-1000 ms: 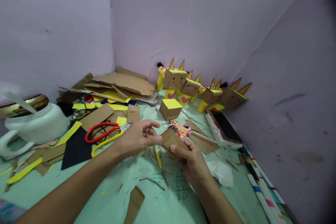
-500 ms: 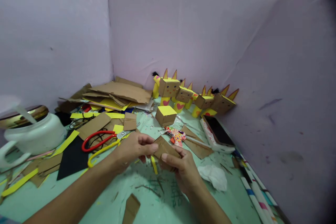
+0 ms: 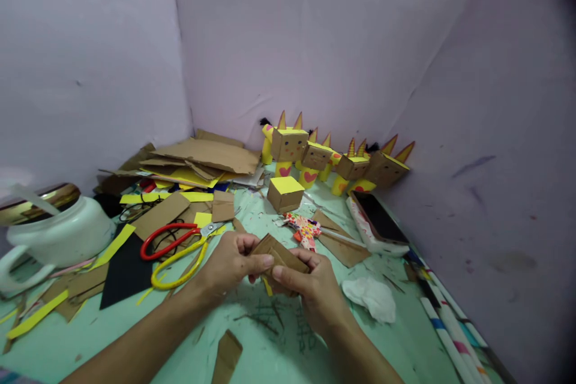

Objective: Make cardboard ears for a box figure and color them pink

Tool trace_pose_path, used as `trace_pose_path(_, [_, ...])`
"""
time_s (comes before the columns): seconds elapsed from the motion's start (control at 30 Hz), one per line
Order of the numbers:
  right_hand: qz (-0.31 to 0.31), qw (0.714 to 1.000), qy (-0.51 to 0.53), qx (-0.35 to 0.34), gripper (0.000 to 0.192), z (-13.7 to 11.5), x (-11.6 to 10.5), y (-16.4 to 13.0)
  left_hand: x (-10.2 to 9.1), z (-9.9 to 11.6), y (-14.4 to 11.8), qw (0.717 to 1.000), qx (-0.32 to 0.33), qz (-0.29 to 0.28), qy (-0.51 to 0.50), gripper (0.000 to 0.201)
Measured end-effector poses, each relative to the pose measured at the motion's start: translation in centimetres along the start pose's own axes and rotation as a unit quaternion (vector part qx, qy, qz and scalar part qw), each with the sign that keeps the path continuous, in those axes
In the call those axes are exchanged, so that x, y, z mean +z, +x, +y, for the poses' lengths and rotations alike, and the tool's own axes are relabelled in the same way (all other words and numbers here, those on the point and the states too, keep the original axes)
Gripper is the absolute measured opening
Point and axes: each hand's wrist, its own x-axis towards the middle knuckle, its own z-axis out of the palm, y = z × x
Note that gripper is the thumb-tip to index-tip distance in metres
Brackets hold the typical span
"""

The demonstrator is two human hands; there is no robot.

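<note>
Both hands grip small brown cardboard pieces, stacked and held above the table. My left hand pinches the left edge, thumb on top. My right hand holds the right side, its thumb pressed on the upper face and the fingers partly hidden behind. Just beyond the hands sits a small cardboard box with a yellow top. Scissors with one red and one yellow handle lie left of my left hand. A colourful patterned item lies beyond the cardboard.
Cardboard figures with yellow horns stand along the back wall. A cardboard stack lies back left, a white teapot-like pot at far left. On the right are a phone, crumpled tissue and white rolls.
My left thumb has slid further onto the cardboard, and the pieces have shifted slightly between my hands. The camera view has tilted down a little.
</note>
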Motion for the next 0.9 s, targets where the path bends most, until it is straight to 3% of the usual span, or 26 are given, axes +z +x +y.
trace_pose_path(0.4, [-0.012,0.999,-0.046,-0.009,0.029,0.2,-0.5,0.1,0.0,0.1,-0.2,1.000,0.000,-0.002,0.004,0.032])
trace_pose_path(0.63, [0.009,0.999,0.005,0.036,0.034,-0.5,-0.1,-0.1,0.2,-0.2,0.0,1.000,-0.026,-0.008,-0.011,0.037])
trace_pose_path(0.8, [-0.083,0.986,0.127,0.069,0.043,-2.5,-0.1,-0.1,-0.1,-0.3,0.2,0.999,-0.024,0.038,-0.028,0.037])
trace_pose_path(0.9, [-0.101,0.983,0.137,0.076,0.040,-3.0,-0.6,0.0,-0.4,-0.4,0.3,0.997,-0.025,0.056,-0.037,0.039])
